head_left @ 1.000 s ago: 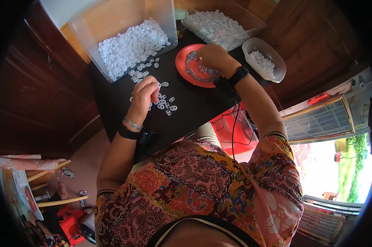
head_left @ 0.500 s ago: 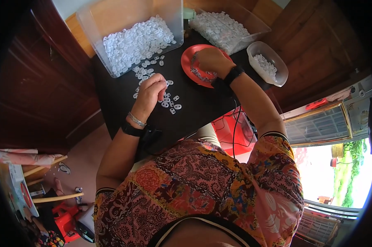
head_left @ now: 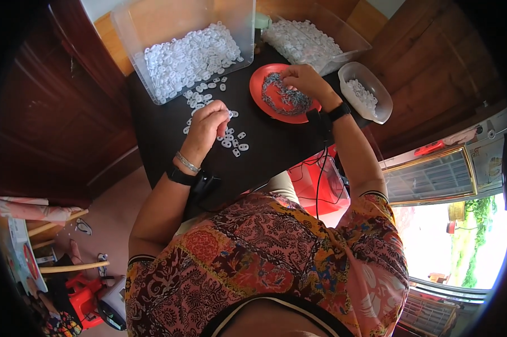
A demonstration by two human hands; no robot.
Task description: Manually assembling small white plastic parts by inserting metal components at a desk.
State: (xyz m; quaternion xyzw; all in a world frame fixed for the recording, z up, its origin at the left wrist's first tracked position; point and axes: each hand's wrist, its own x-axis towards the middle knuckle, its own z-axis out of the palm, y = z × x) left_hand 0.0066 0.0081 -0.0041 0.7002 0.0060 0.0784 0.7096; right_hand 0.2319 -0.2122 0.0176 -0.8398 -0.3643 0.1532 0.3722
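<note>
My left hand [head_left: 207,124] is closed in a pinch over the dark table, with a small white plastic piece showing at its fingertips. Loose white oval pieces with two holes [head_left: 227,143] lie beside and under that hand. Over the far rim of a round red plate [head_left: 257,84] is my right hand [head_left: 307,80], its thumb and fingers pinched together. What they hold, if anything, is too small to make out. Many thin grey metal screws [head_left: 291,101] lie in a ring-shaped heap on the plate, below my right hand.
A large clear bin [head_left: 152,92] full of white pieces lies open toward me at the back left. Another clear bin [head_left: 352,53] holds a bag of white pieces. A small translucent tub [head_left: 384,101] with white pieces stands right of the plate. Cables hang at the table's front edge.
My right hand has risen off the screws toward the plate's far right rim, uncovering the heap. My left hand has stayed nearly still, in the same pinch.
</note>
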